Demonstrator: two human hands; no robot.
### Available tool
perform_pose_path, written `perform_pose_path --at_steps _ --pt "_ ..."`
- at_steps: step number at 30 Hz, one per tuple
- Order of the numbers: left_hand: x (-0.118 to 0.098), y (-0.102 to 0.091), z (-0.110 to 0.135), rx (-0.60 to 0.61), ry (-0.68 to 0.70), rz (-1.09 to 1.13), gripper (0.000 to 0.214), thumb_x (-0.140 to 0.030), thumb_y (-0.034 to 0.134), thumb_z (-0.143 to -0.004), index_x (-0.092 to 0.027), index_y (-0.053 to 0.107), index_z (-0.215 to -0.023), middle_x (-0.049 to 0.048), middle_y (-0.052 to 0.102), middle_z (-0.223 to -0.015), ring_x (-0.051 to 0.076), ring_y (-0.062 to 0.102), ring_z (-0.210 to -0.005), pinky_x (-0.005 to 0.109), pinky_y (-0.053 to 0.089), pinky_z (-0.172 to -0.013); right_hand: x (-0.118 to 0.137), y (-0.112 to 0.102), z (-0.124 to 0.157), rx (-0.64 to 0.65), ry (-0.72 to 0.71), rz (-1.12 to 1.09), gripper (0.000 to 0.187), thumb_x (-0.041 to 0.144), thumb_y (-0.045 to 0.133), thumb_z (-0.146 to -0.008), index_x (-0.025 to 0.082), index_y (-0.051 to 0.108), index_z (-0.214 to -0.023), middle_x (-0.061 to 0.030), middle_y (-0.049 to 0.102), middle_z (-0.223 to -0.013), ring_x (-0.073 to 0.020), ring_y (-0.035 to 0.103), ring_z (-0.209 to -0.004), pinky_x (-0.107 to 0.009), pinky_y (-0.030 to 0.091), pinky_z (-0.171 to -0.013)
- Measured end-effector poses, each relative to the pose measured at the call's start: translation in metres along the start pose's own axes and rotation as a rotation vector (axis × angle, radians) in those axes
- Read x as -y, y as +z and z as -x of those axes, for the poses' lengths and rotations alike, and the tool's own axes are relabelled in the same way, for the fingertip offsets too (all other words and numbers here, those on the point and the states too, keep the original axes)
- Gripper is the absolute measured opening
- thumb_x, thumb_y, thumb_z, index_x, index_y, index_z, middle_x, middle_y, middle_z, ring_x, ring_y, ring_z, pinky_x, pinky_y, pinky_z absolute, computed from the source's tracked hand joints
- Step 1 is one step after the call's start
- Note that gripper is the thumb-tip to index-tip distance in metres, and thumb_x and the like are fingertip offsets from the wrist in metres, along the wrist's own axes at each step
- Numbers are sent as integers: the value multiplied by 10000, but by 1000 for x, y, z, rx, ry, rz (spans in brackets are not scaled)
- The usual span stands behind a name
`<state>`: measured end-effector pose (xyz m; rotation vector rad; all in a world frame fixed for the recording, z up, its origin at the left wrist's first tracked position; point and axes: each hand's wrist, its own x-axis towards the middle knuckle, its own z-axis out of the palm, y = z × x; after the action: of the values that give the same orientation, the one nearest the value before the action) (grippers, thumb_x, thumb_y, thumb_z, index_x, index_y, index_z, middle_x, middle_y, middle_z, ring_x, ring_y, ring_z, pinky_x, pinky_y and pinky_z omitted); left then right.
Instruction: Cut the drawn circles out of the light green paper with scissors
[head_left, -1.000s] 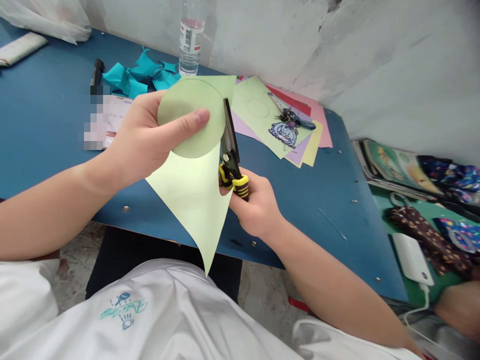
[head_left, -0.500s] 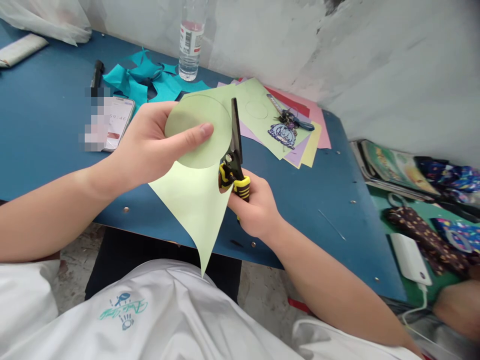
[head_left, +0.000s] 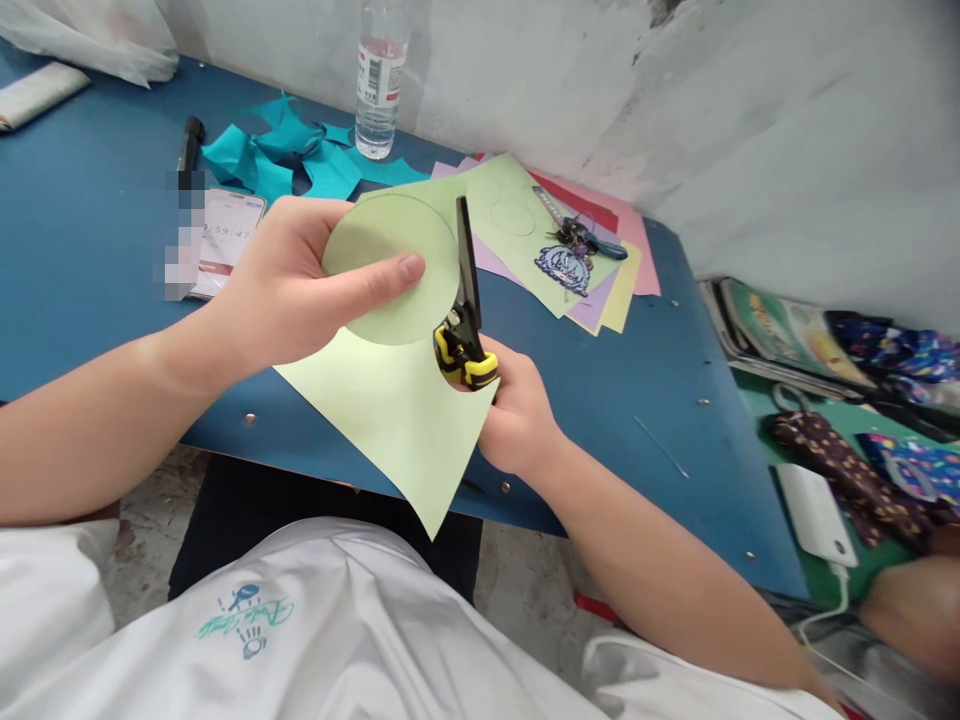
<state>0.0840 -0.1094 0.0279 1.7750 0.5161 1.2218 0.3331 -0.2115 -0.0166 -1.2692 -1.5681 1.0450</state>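
Note:
A light green sheet of paper (head_left: 390, 420) with a drawn circle is pinched in my left hand (head_left: 300, 290), thumb lying across the circle. Part of the circle's edge is cut, and the cut-away strip hangs down below it with a pointed corner. My right hand (head_left: 517, 405) is wrapped round the yellow and black handles of the scissors (head_left: 466, 290). Their black blades point away from me along the right edge of the circle. The strip's corner hides part of the handles and some right fingers.
Behind my hands are teal paper scraps (head_left: 330, 170), a water bottle (head_left: 377, 100), a phone (head_left: 229, 235) and a black marker (head_left: 192, 145). Coloured sheets (head_left: 517, 250) with a keychain (head_left: 564, 270) lie to the right. A white power bank (head_left: 814, 515) is on a green surface beside a person's arm.
The hanging strip of green paper has swung and flattened, its corner now covering more of the scissor handles. Both hands keep nearly the same place and hold.

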Motion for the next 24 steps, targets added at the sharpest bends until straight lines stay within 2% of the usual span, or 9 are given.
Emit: perform_pose_path --at_steps 3,7,13,17,19,21,24 --pt "1 -2 -2 32 32 1 639 -662 989 -1106 -164 713 -817 -28 675 -760 206 876 -800 288 737 -653 1 -1 1 -2 -9 22 255 479 929 -936 264 827 -1027 -37 765 -861 -298 745 -957 -411 629 -851" --pt "3 -3 -3 38 -13 4 716 -780 1007 -1054 -172 700 -831 -47 617 -753 216 874 -810 339 764 -689 1 -1 1 -8 -6 29 259 481 931 -933 263 808 -1000 -38 758 -864 -298 749 -962 -411 636 -854" --pt "3 -7 0 52 -39 -4 736 -788 1015 -1044 -174 684 -809 -43 584 -746 283 899 -902 570 829 -916 1 0 1 -21 8 23 254 476 911 -924 264 838 -1042 -39 761 -864 -297 741 -966 -408 617 -841" --pt "4 -9 -2 48 -29 -13 793 -807 1015 -1037 -176 623 -759 -54 530 -719 240 876 -851 449 807 -799 2 -1 1 -25 17 10 237 459 917 -913 265 833 -1021 -36 751 -857 -287 722 -948 -400 600 -825" --pt "7 -10 -2 45 -12 -17 790 -824 1014 -1027 -164 659 -777 -49 550 -727 234 870 -808 405 784 -723 2 -1 1 -28 21 17 247 460 922 -907 265 845 -1039 -42 776 -889 -277 704 -923 -395 585 -801" --pt "10 -12 -3 47 -5 -30 752 -816 1010 -1037 -142 741 -839 -34 596 -745 252 877 -811 443 797 -731 2 -1 1 -29 24 19 263 461 920 -901 263 855 -1061 -49 808 -935 -269 697 -908 -391 579 -786" --pt "13 -15 -2 52 -9 -52 697 -779 1010 -1065 -126 819 -914 -25 624 -754 263 876 -828 566 831 -849 2 -1 0 -21 17 10 263 450 905 -899 254 853 -1067 -56 834 -982 -266 713 -918 -393 592 -800"
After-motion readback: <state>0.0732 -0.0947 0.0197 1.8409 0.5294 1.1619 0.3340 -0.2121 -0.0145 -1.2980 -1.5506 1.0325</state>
